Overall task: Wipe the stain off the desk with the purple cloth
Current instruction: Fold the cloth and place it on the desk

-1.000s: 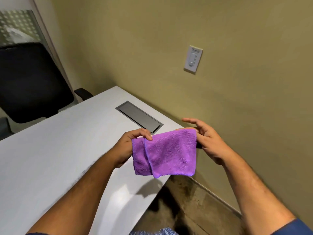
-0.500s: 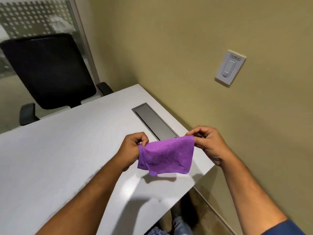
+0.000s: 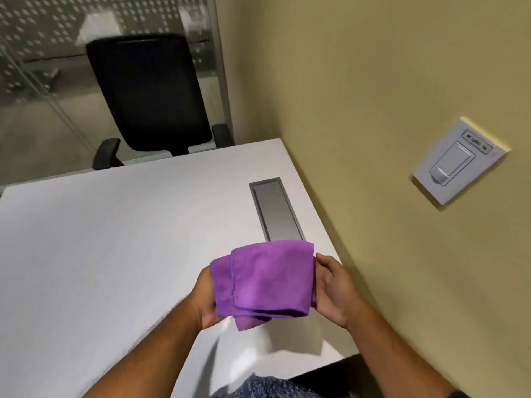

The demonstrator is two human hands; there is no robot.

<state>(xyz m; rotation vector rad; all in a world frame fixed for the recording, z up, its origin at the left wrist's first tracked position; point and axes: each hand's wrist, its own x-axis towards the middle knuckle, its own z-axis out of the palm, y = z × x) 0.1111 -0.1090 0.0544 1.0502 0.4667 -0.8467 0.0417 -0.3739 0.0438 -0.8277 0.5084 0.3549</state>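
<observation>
Purple cloth (image 3: pixel 265 281), folded, held between both hands above desk (image 3: pixel 100 239).

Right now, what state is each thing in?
purple cloth: folded, held above the desk
left hand: gripping the cloth's left side
right hand: gripping its right side
desk: no stain visible
cable hatch: closed
</observation>
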